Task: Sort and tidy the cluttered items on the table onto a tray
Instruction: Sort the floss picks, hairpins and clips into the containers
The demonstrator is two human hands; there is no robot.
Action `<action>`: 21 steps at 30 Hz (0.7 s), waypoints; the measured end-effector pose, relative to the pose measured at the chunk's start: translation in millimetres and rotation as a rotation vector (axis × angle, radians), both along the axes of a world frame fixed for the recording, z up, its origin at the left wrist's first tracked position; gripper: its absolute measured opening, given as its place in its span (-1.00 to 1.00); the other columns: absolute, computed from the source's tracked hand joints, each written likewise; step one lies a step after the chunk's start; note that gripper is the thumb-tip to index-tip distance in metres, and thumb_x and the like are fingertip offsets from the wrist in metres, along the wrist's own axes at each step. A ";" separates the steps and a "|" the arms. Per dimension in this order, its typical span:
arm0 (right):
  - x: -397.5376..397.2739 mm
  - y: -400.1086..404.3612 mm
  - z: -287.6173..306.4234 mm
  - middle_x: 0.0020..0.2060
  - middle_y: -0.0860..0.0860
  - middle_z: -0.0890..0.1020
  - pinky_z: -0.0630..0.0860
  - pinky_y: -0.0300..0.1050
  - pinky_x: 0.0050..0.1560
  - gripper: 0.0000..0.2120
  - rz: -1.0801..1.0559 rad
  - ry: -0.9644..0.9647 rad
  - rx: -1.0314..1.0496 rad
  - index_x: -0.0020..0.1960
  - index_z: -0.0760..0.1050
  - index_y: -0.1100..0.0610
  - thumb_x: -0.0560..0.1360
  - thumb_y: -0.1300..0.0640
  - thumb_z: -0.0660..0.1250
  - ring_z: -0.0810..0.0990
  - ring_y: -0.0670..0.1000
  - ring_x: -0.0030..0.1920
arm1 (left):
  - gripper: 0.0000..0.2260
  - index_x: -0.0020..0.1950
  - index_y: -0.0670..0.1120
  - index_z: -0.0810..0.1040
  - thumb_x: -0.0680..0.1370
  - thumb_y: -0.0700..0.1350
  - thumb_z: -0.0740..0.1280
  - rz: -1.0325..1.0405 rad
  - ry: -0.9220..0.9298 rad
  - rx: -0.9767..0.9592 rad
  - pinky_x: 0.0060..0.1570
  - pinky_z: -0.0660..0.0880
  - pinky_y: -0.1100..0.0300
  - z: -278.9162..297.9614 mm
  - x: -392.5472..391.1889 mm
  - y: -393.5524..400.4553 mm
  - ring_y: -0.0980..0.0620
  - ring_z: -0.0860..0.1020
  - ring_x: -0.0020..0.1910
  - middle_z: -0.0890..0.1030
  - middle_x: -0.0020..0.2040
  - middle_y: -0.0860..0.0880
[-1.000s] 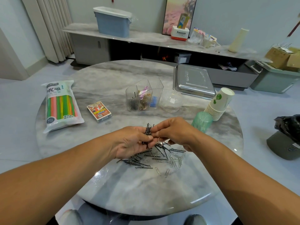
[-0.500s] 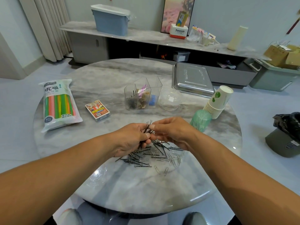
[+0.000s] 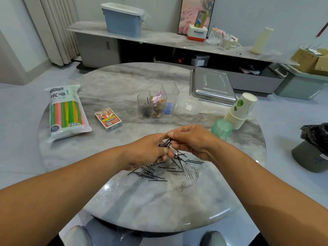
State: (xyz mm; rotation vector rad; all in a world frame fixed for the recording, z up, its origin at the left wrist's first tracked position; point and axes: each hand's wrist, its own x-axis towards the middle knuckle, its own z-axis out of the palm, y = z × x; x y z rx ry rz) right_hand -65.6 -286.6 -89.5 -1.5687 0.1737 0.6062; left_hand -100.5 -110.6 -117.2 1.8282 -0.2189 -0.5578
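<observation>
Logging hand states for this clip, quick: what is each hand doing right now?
Left hand: grips a bundle of black hairpins.
Right hand: pinches the same bundle's upper end between thumb and fingers.

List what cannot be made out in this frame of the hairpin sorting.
Head view only:
- How many black hairpins the left hand and right hand pinch: fingers cover most of the bundle.
- The part of the loose pile under both hands.
- Contents of the clear organizer: too small and ribbed to sort out.
- Print on the card box: blurred.
- The table's near edge: forearms cover its ends.
</observation>
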 end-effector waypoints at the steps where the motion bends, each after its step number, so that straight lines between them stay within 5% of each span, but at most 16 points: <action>1: -0.5 -0.3 0.5 -0.28 0.16 0.66 0.62 -0.29 -0.32 -0.85 0.014 0.003 -0.004 0.05 0.63 0.36 0.51 0.32 0.45 0.64 -0.04 -0.36 | -0.58 0.43 0.10 0.39 0.65 -0.29 0.23 0.011 -0.009 0.012 -0.24 0.48 0.29 -0.3 1.1 0.5 0.19 0.53 -0.27 0.67 -0.08 0.02; 7: -6.2 0.9 3.4 -0.08 0.35 0.70 0.69 -0.20 -0.13 -0.82 0.204 -0.036 -0.124 0.07 0.62 0.42 0.49 0.37 0.46 0.72 0.15 -0.19 | -0.35 0.65 0.03 0.00 0.65 -0.25 0.25 -0.003 -0.027 0.123 0.09 0.55 0.11 -3.6 3.1 1.2 0.12 0.58 -0.14 0.65 0.15 -0.05; 11: -1.2 -4.5 10.3 -0.22 0.22 0.72 0.67 -0.23 -0.23 -0.87 0.105 0.006 -0.123 -0.02 0.65 0.36 0.44 0.38 0.49 0.72 0.06 -0.27 | -0.38 0.63 0.03 0.07 0.65 -0.22 0.28 0.033 0.020 0.078 -0.17 0.49 0.31 -2.5 4.1 2.6 0.19 0.61 -0.21 0.70 0.03 -0.03; 16: 3.3 -12.1 14.6 -0.21 0.19 0.73 0.67 -0.22 -0.21 -0.89 -0.002 -0.068 -0.129 -0.09 0.67 0.33 0.40 0.41 0.52 0.74 0.08 -0.21 | -0.43 0.59 -0.16 0.19 0.62 -0.40 0.26 0.202 0.254 -0.114 -0.33 0.49 0.32 -1.6 6.1 10.6 0.07 0.64 -0.19 0.67 0.05 -0.21; 21: 4.4 -12.9 13.5 -0.23 0.19 0.73 0.67 -0.22 -0.20 -0.91 -0.045 -0.099 -0.125 -0.09 0.67 0.33 0.41 0.40 0.52 0.74 0.10 -0.21 | -0.55 0.46 -0.31 0.29 0.58 -0.54 0.15 0.401 0.583 -0.515 -0.13 0.68 0.11 5.2 13.5 20.7 -0.20 0.68 0.06 0.61 0.17 -0.37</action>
